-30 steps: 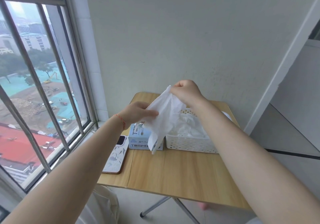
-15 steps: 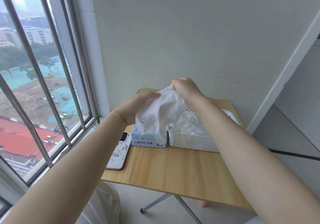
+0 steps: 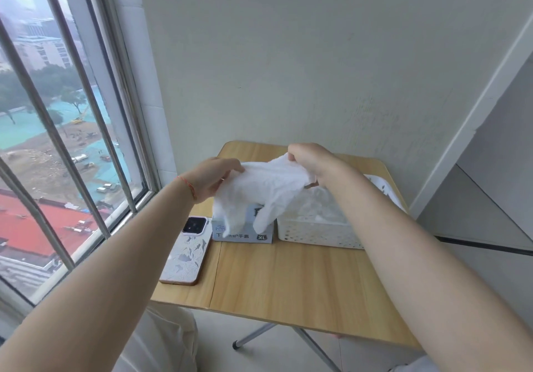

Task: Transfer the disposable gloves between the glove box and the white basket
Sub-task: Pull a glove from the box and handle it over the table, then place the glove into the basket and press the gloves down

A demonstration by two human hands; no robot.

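Glove (image 3: pixel 265 190): we are holding a white one up in the air above the box (image 3: pixel 243 232), stretched between both hands, and its limp fingers are dangling down over the box's top and front. Our left hand (image 3: pixel 213 180) is pinching the glove's left end between thumb and curled fingers, and our right hand (image 3: pixel 310 161) is pinching its upper right edge with fingers bent tight around it. The box is sitting near the far left part of the table (image 3: pixel 288 279), just beside the basket (image 3: pixel 317 232), which is standing to its right toward the far right corner and holding a crumpled heap of more white gloves. A phone (image 3: pixel 189 252) is lying face down along the table's left edge, just left of the box.
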